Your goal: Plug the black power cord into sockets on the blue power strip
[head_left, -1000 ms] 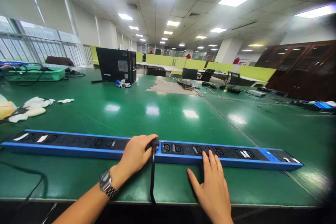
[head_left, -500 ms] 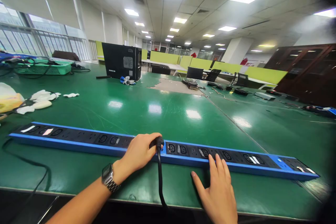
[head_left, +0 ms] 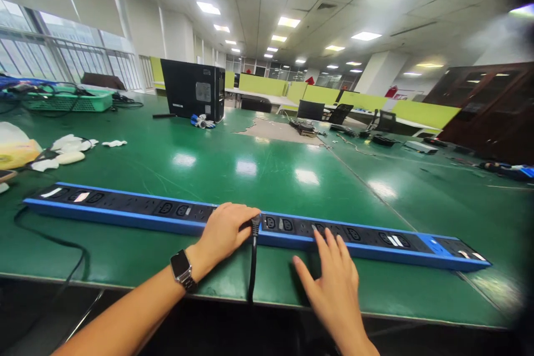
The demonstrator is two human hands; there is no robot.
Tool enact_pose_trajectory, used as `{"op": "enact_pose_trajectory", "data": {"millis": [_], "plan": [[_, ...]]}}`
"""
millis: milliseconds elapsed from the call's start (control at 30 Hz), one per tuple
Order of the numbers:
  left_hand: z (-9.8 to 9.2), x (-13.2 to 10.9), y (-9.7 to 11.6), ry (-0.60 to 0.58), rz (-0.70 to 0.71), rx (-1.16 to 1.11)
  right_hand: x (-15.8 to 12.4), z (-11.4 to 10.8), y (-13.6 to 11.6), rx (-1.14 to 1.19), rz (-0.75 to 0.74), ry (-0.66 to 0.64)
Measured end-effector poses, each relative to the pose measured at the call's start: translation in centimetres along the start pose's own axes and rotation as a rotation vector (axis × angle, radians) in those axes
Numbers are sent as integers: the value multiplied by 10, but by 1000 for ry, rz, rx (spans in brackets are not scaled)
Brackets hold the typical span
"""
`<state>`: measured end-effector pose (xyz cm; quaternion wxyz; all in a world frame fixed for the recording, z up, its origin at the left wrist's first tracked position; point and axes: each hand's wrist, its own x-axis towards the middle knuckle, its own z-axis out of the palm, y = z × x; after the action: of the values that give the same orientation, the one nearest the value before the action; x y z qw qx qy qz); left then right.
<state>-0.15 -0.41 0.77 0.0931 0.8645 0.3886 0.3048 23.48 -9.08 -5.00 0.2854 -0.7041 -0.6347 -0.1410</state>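
A long blue and black power strip (head_left: 139, 221) lies across the green table in front of me. Near its middle, my left hand (head_left: 225, 232) is closed on a black power plug (head_left: 256, 223), with the thumb and fingers around its back. The plug's cord (head_left: 252, 272) drops over the table's front edge. Whether the plug is fully seated in a socket is hidden by the hand. My right hand (head_left: 329, 278) has its fingers spread, and the fingertips rest on or just above the strip's sockets right of the plug. Nothing is in it.
A black computer case (head_left: 192, 89) stands at the back of the green table (head_left: 208, 172), with gloves (head_left: 202, 121) beside it. A green basket (head_left: 69, 101) of cables is at the far left, white gloves (head_left: 69, 147) nearer. A thin cable (head_left: 54, 239) hangs from the strip's left end.
My right hand has shifted left along the strip, toward the plug. The left hand keeps its hold on the plug. The view has tilted slightly.
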Motion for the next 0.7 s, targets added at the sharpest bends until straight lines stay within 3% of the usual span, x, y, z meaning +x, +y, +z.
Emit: {"op": "enact_pose_trajectory", "data": {"millis": [100,200,267,367,467,600,700], "plan": [[-5,-2,-3,-69,-4,8,12,-1,-23,105,-109,-9],[-21,-9,-19,-51,-81,66,34,2,-52,223,-162,-39],[-40,-19,-42,-38,-161,137,49,5,-69,319,-194,-96],[-73,-42,-86,-138,-308,250,65,11,-84,479,-251,-212],[-96,-66,-118,-140,-405,350,71,16,-87,627,-173,-230],[-99,-78,-123,-74,-387,383,76,13,-102,893,52,-215],[-95,-76,-117,-72,-384,378,82,10,-138,866,-12,-290]]}}
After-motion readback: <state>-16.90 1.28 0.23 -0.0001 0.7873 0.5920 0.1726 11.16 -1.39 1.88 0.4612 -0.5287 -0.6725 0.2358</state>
